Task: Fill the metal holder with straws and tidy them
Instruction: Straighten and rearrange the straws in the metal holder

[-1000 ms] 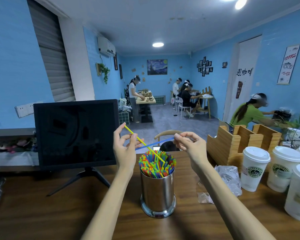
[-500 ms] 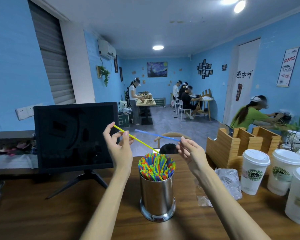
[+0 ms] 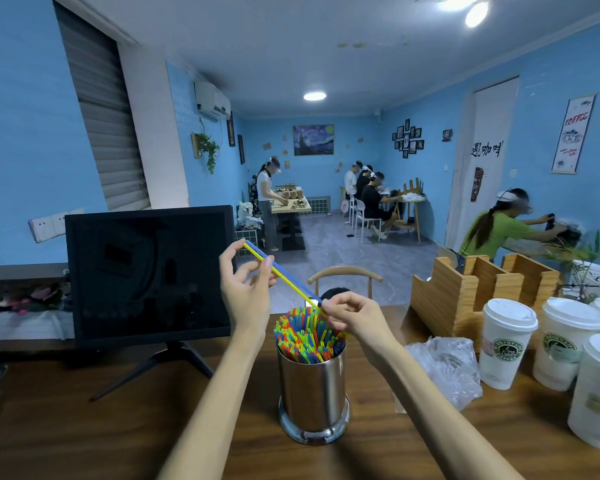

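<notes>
Brown wood worktop [image 3: 84, 427] in a blue-walled cafe-style room. Nearest, centre: metal holder [image 3: 313, 393], upright on the worktop, packed with mixed-colour straws [image 3: 309, 337], ends up. Just above its rim, right hand [image 3: 352, 317], fingers curled, pinches the lower ends of a blue straw [image 3: 284, 271] and a yellow straw [image 3: 290, 284]; the two lie side by side, touching, slanted up to the left. Left hand [image 3: 246, 292] pinches their upper ends between thumb and fingers, other fingers loosely curled. Lower straw tips sit right over the packed bundle; can't tell if they touch it. Right of the holder: crumpled clear plastic bag [image 3: 447, 368], then lidded white paper cups [image 3: 506, 344] with a round green logo, ring text partly readable as "COFFEE", rest too blurred. Behind the cups, a slotted wooden organiser [image 3: 471, 292]. Left: dark monitor [image 3: 146, 271] on a stand, screen off. Far right wall: poster [image 3: 574, 133] with red "COFFEE" lettering, small print unreadable; black Chinese characters [image 3: 487, 148] on the white panel. Background: several people working at tables.
</notes>
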`<move>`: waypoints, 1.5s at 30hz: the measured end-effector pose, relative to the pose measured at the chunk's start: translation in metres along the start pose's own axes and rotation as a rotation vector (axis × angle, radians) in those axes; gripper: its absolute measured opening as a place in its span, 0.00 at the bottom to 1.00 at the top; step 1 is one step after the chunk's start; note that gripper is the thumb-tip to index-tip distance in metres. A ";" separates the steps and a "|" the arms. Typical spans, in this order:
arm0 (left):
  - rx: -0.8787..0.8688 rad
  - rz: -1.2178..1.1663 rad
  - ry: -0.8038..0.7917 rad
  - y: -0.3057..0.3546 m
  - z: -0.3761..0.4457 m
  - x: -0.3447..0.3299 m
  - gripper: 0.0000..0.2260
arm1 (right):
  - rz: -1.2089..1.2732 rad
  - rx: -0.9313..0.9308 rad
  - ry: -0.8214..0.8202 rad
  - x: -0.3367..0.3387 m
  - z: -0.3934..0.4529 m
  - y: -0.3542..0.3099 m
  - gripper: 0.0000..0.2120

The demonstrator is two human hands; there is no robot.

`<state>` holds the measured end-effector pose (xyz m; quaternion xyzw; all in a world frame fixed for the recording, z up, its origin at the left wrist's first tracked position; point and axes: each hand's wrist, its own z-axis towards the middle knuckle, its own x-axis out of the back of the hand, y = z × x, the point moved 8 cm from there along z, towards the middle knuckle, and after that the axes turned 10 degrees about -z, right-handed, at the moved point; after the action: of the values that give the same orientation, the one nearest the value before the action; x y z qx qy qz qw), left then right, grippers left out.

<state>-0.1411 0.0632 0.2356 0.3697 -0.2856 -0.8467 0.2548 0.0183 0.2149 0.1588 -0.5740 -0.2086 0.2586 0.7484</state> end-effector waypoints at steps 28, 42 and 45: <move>0.131 0.644 -0.689 -0.079 -0.051 -0.016 0.05 | -0.907 0.451 0.118 0.011 -0.027 -0.029 0.04; 0.142 0.559 -0.588 -0.067 -0.049 0.007 0.11 | -1.161 0.541 -0.170 -0.043 -0.035 -0.011 0.21; 0.142 0.592 -0.623 -0.063 -0.055 0.010 0.10 | -1.062 0.561 -0.144 -0.042 -0.036 -0.012 0.21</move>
<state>-0.1185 0.0848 0.1570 0.0153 -0.4999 -0.7865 0.3623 0.0094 0.1586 0.1600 -0.1533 -0.4405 -0.0671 0.8820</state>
